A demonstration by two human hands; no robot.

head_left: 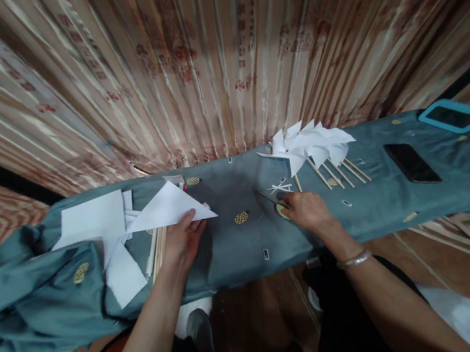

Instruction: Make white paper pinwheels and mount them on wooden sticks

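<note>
Paper triangle (168, 205): left of pinwheels (304, 144), pinched in left hand (184, 239); scissors (267, 196) gripped in right hand (309, 210) (how far open, unclear). Could unfold from slack pinch, get nicked by stray scissors.

I face a long cloth-covered table (233, 259), blue-green with yellow pineapple motifs (241, 217). Behind the table: pleated beige curtain (210, 73), reddish print. At the table's left end: dark bar (2, 171). Below the table: brown floor (257, 315), pale lines. Lighting: dim
</note>
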